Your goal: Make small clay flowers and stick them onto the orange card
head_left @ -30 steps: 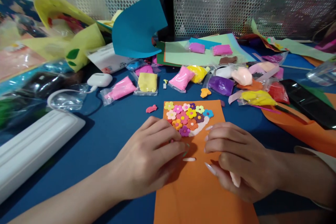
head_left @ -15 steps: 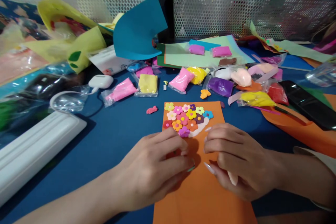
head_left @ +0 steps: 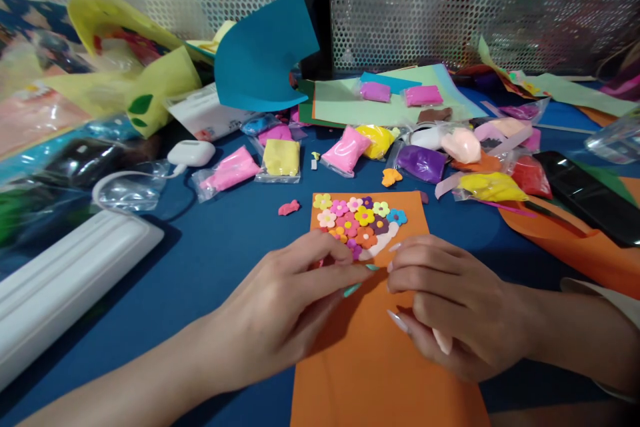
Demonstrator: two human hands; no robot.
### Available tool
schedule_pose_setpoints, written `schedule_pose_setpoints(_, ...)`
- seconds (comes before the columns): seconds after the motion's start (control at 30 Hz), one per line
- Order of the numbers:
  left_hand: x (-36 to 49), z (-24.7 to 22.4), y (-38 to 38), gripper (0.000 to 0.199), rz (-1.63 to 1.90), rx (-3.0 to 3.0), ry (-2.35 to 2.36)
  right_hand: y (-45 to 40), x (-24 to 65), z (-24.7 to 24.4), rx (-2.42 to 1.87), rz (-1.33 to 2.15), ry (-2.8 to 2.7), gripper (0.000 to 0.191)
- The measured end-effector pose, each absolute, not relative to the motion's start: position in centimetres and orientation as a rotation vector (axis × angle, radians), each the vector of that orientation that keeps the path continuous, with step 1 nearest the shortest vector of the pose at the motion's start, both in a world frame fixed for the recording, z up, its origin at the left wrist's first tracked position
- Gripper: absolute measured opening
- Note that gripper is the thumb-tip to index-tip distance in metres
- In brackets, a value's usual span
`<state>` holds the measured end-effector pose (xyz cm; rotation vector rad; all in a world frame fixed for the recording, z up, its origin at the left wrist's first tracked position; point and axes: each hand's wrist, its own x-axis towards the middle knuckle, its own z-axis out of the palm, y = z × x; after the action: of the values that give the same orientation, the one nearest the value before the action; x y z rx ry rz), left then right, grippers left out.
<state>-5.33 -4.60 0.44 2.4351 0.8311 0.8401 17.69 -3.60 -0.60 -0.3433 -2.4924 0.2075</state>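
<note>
L hand now nearer flowers on orange sheet, can't tell grip; R hand, sheet's R side, clasps pale lump.

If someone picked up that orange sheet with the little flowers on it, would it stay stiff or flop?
The orange sheet looks thin and flat, so it would probably bend rather than stay rigid. The flowers cluster at its far end, so that end might droop more. They look clay-like, so a rough grip could perhaps dent them.
</note>
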Motion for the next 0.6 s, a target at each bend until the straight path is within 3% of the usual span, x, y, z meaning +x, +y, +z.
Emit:
schedule_pose_setpoints(0.33,-5.26,0.99,-4.34,0.01,0.936,2.484,0.803,-3.62,17.97,-0.79,-0.319,0.19,-2.503,0.006)
schedule_pose_setpoints(0.6,-5.41,0.42,-4.51,0.013,1.051,2.655,0.759,-3.62,17.63,-0.57,-0.378,0.132,-2.455,0.01)
